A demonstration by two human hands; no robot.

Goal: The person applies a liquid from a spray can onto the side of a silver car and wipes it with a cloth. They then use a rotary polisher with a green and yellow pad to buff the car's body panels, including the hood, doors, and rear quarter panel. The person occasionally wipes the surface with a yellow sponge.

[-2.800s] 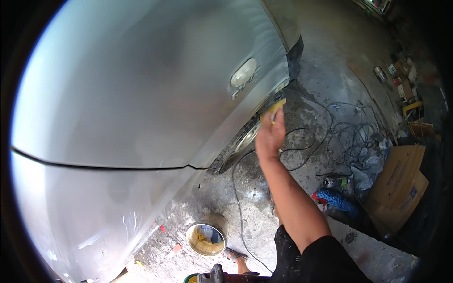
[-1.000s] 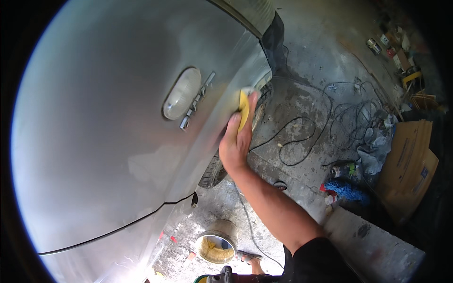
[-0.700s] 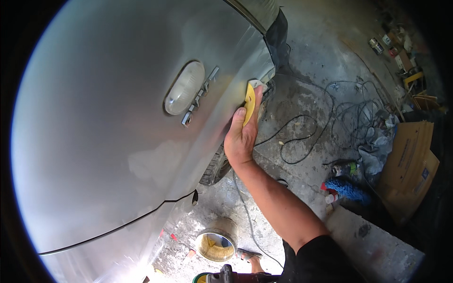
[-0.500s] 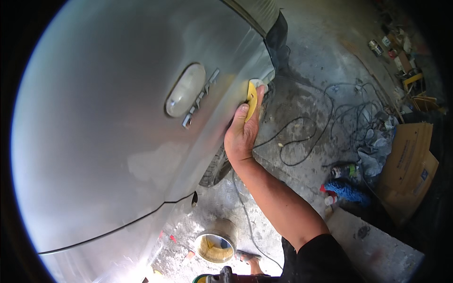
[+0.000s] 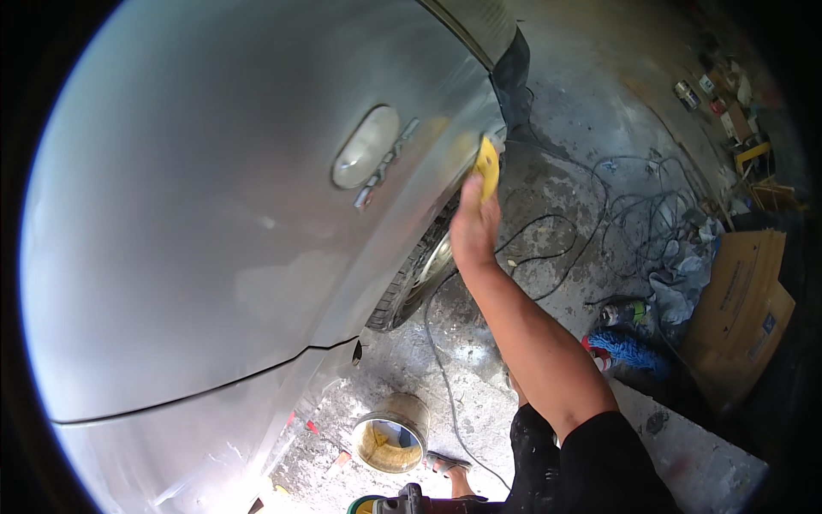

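Note:
My right hand (image 5: 475, 227) reaches forward along the lower edge of a grey car fender (image 5: 171, 223). Its fingers are closed on a yellow sanding disc (image 5: 488, 167) with a hole showing, pressed to the fender edge above the wheel arch. Slight motion blur and the hand itself hide the outer fingers. To the left of the hand, an oval pale side lamp (image 5: 366, 154) sits in the fender, with a narrow emblem (image 5: 385, 163) beside it. Below the edge shows the tyre (image 5: 398, 287). My left hand is out of the picture.
A bucket (image 5: 391, 444) with liquid and yellow pieces stands on the stained floor. A dark cable (image 5: 441, 368) winds across it. At the right lie a flattened cardboard box (image 5: 732, 308), a blue fluffy cloth (image 5: 632, 349) and a can (image 5: 685, 94) among clutter.
The whole car has shifted slightly in view, and more of the wheel shows. My right hand, still holding the sanding disc, has turned so its thumb shows less plainly.

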